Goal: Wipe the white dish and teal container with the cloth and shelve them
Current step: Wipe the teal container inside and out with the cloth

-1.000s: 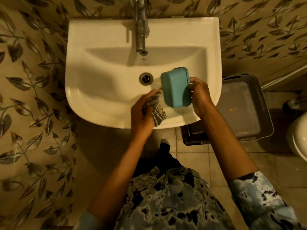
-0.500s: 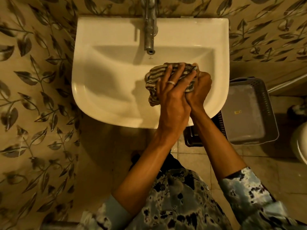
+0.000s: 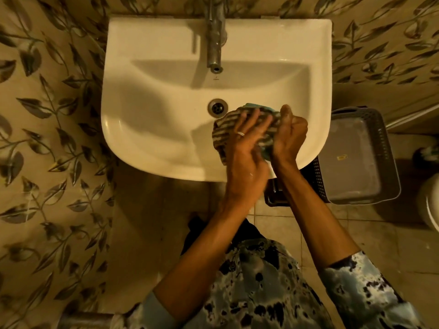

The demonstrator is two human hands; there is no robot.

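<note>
Over the right front of the white sink (image 3: 147, 129), my right hand (image 3: 288, 136) grips the teal container (image 3: 255, 106), which is almost wholly wrapped in the striped cloth (image 3: 225, 122). Only a teal strip shows at the top and another at the lower edge. My left hand (image 3: 247, 150) lies flat on the cloth with fingers spread, pressing it against the container. The white dish is not in view.
A chrome tap (image 3: 215, 36) juts over the basin, with the drain (image 3: 217, 107) just left of my hands. A grey plastic basket (image 3: 380, 162) stands on the tiled floor to the right of the sink. Leaf-patterned walls close in on both sides.
A second ago the container was bare in my right hand and the cloth bunched in my left. The cloth now covers the container, and both hands have slid toward the sink's front.
</note>
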